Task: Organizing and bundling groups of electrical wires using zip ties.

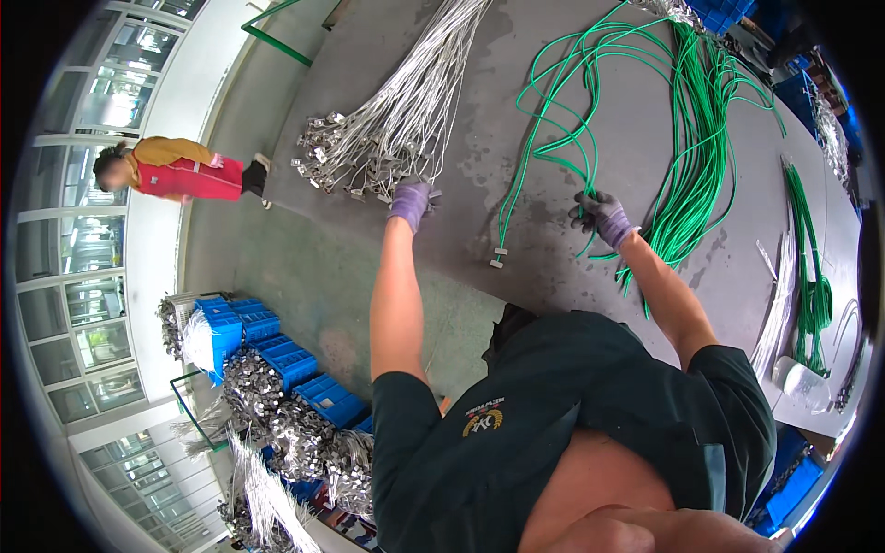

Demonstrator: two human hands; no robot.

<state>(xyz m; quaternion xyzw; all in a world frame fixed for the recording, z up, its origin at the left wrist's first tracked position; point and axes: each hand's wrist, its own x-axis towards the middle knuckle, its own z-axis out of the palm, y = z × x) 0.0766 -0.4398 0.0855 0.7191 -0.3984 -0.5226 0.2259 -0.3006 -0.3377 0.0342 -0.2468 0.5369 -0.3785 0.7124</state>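
From my feed, the wearer's dark green shirt fills the lower middle of the frame, and both bare forearms run up from it toward the frame centre. My left hand, in a purple glove, is stretched nearly straight out, wrist bent down, fingers curled together over the near ends of the silver cable bundle; I read it as closed on those ends, though the glove hides the fingertips. My right hand, in a grey and purple glove, angles in from the right of centre with the elbow bent, fingers clamped around a green cable that loops away to the upper middle and drops to a small pale end fitting just left of the hand. Both hands sit close to the near edge of the grey worktable, which runs diagonally from upper left to lower right. Bare tabletop lies between the two hands. Right of the right hand lies the thick green cable bunch, and farther right more green and silver cables near the table's far rim. In the lower left stand blue crates with silver parts. In the upper left a person in a red vest stands on the floor.
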